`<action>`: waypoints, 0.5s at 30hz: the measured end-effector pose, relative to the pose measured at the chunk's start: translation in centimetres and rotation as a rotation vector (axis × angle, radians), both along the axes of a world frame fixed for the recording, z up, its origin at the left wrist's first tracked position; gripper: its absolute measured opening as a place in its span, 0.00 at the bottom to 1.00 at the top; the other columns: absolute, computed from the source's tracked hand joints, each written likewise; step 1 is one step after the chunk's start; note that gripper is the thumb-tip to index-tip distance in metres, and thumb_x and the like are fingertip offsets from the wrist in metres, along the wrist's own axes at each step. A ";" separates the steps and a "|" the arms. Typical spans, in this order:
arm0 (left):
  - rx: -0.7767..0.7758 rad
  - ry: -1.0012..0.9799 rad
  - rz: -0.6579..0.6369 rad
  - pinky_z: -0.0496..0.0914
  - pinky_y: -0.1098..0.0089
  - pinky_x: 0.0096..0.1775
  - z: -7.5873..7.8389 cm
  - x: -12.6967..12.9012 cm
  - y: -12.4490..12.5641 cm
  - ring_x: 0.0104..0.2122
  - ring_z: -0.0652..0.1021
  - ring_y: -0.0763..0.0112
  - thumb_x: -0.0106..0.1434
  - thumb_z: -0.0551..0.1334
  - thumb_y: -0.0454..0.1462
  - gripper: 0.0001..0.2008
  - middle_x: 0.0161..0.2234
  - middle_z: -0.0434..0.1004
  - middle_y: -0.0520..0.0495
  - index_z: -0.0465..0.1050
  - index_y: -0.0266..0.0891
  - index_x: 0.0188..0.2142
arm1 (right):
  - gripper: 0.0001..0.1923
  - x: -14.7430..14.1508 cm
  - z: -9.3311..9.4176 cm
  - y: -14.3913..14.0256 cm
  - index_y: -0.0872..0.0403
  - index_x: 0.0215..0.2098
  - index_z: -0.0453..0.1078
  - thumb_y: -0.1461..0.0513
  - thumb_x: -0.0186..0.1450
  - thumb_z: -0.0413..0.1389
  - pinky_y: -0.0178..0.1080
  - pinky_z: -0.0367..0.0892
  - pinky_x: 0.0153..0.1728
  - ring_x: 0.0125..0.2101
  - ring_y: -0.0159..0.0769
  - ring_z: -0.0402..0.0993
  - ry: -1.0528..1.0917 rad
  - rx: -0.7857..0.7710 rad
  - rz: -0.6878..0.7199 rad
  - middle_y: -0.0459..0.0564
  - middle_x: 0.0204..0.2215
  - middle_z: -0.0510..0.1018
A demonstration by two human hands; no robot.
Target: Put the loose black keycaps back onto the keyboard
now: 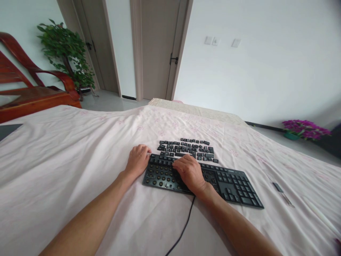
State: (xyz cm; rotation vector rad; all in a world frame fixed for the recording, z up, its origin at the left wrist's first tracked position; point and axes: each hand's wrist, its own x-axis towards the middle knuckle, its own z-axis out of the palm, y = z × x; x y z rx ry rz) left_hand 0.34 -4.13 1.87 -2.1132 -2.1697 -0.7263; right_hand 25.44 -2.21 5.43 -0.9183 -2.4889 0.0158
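A black keyboard [226, 185] lies slightly angled on the cloth. Much of its main block is without caps, so round switch spots show, while the top rows and the number pad carry keys. My left hand [138, 159] is at the keyboard's upper left corner, its fingers curled against the edge. Over the middle of the board, my right hand [189, 173] has its fingers drawn together on the upper key rows; whatever is under the fingertips is hidden. Loose black keycaps [211, 150] are laid out in rows just beyond the keyboard, with a long space bar [180, 154] among them.
A small tool with a dark handle and wire prongs [278, 187] lies to the right on the pale flowered cloth [106, 149]. The keyboard's cable [183, 231] runs toward me. A dark flat object [9, 131] sits at the left edge. Beyond stand a wooden chair [39, 97] and plants.
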 end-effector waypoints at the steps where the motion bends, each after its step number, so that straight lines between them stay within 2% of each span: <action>1: -0.005 -0.001 0.000 0.63 0.61 0.48 0.0 0.0 0.0 0.45 0.70 0.60 0.65 0.57 0.34 0.07 0.46 0.73 0.45 0.72 0.43 0.41 | 0.10 0.0 0.0 0.0 0.50 0.32 0.78 0.63 0.69 0.56 0.42 0.62 0.40 0.35 0.40 0.69 -0.003 0.002 0.004 0.48 0.31 0.81; 15: -0.002 0.010 0.001 0.63 0.61 0.49 -0.1 0.0 -0.1 0.45 0.70 0.60 0.65 0.57 0.34 0.07 0.46 0.73 0.45 0.71 0.42 0.41 | 0.11 -0.1 -0.4 0.0 0.51 0.35 0.79 0.63 0.69 0.54 0.42 0.65 0.41 0.37 0.40 0.70 0.098 -0.045 0.051 0.50 0.34 0.82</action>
